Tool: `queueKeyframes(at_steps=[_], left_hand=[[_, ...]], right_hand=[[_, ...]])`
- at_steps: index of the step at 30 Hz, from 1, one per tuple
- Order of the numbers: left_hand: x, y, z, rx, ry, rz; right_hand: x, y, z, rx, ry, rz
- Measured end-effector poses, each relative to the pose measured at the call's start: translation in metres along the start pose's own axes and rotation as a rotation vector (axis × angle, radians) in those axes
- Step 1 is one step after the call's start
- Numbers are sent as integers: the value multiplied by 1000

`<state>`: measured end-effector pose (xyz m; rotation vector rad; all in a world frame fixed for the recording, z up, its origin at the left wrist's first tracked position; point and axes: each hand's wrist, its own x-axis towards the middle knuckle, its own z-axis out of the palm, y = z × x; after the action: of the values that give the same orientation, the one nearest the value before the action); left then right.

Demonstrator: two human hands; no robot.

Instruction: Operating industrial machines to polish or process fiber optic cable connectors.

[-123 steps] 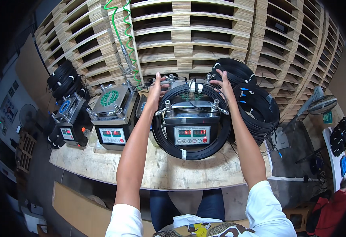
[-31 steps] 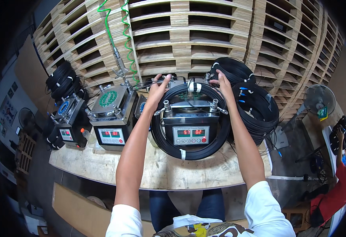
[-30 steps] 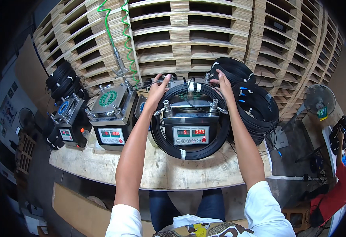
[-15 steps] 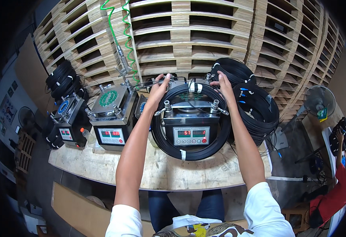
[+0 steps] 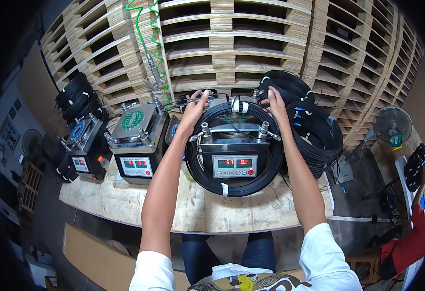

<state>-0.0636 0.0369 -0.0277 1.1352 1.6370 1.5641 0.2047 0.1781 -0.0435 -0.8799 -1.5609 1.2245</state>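
A coil of black cable (image 5: 196, 170), bound with white ties, circles the middle polishing machine (image 5: 235, 148), which has a metal top, two front clamp posts and a lit red display. My left hand (image 5: 195, 112) is at the coil's upper left edge, with thumb and fingers apart. At the upper right edge my right hand (image 5: 275, 105) lies against the coil, its fingers also apart. The hands partly hide where they touch the cable. Neither visibly lifts the coil. Thin cable ends cross the machine's top.
Two similar machines, one with a green ring (image 5: 133, 120) and one with a blue ring (image 5: 78, 130), stand left on the wooden table (image 5: 241, 213). More black coils (image 5: 319, 140) are piled at right. Behind are stacked pallets (image 5: 222, 48). A co-worker's red sleeve (image 5: 422, 223) shows far right.
The red digits on the displays have changed. My hands and the coil have stayed almost still. At far right the co-worker's arm has moved down.
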Motion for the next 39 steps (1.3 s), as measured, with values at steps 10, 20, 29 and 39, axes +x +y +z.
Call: queueKeyframes(at_steps=[10,20,29,39], left_hand=[[-8,9,8,-37,26,-8],[-4,5,5,-20,20,-5],[-6,6,5,-8,45,11],[-1,1,2,-27,58,27]], right_hand=[[13,17,-4,125,-53,-109],[15,21,-4,15,171,-74],[14,19,-3,37,117,-21],[1,2,3,153,56,-85]])
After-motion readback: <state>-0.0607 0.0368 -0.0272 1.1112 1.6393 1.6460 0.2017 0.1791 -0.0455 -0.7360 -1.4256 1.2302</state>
